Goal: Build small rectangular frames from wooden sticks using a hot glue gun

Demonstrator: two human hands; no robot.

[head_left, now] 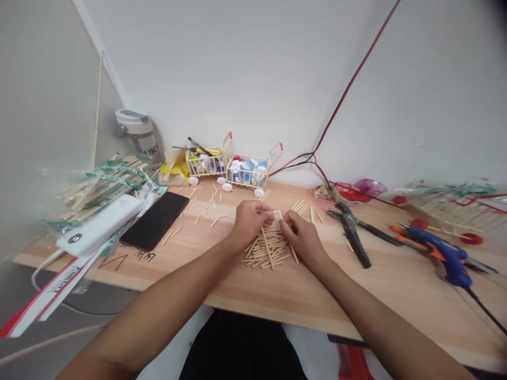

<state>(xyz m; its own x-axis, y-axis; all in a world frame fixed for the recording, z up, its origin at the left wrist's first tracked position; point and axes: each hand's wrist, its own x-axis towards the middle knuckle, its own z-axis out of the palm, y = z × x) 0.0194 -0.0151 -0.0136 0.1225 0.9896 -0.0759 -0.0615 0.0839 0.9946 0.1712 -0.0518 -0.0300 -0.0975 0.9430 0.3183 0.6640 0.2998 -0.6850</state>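
Above a pile of short wooden sticks [266,249] on the table, my two hands work close together. My left hand [252,220] is closed in a pinch, and a light stick end shows at its fingertips. Facing it, my right hand [300,232] pinches a short wooden stick [280,215] whose upper end sticks out past the fingers. The two stick ends nearly meet between the hands; I cannot tell whether they touch. One longer stick [268,248] lies across the top of the pile.
Two small stick-built carts [246,179] with white wheels stand at the back, filled with bottle caps. A black phone [154,220] and white power bank [101,224] lie left. Pliers [350,232] and a blue glue gun [443,256] lie right. Loose sticks [214,203] are scattered behind.
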